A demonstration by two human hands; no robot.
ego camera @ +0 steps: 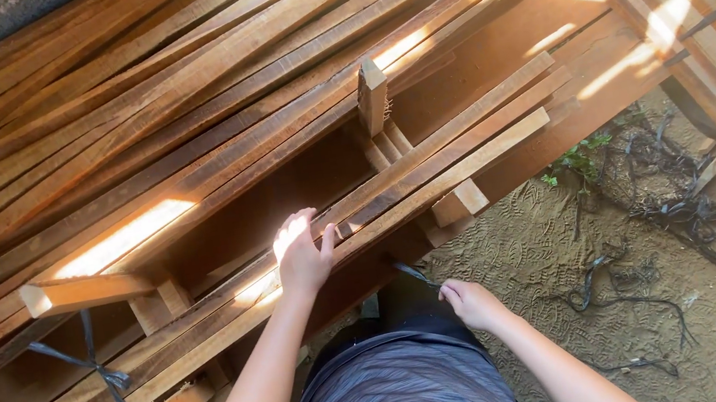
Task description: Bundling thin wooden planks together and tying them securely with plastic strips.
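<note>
Fingers of left hand (302,258) rest on slat (396,200) running lower-left to upper-right.

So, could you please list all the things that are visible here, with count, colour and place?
Wooden slats: many, reddish brown, stacked across the upper left.
Upright block: one, light brown, standing in the stack's middle.
Black straps: several, tangled on the ground at right.
Small plant: one, green, beside the stack's end.
Sandy ground: brown, lower right.
Left hand: flat on the front slats.
Right hand: closed on a thin dark strip, near the waist.
</note>
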